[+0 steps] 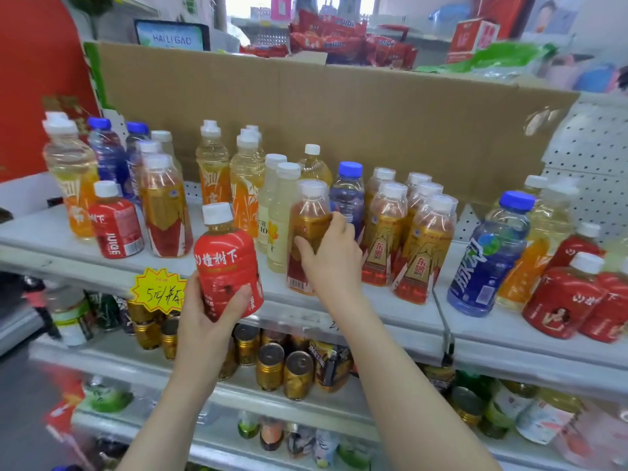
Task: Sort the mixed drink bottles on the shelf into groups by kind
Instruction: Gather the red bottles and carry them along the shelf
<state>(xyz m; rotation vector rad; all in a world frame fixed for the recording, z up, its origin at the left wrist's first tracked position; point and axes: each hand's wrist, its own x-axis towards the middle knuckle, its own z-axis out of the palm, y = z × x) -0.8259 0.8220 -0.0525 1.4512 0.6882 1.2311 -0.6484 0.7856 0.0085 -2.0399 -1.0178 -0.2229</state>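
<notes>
Head view down onto a shelf (401, 321) crowded with mixed drinks. Grips an amber bottle (307, 222) in the right hand (328, 258), fingers curled round its middle, seemingly standing just beside the matching amber cluster (421, 246), probably to join that group. Holds a red bottle (224, 263) upright in the left hand (204, 311), thumb across the label, clear of the shelf edge, likely bound for the red group (560, 300) at far right.

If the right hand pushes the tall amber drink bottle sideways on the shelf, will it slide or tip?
It may tip: the amber drink bottle is tall and narrow. It looks nearly full, so probably heavy for its size. The right hand grips smooth plastic film, perhaps slippery.
</notes>
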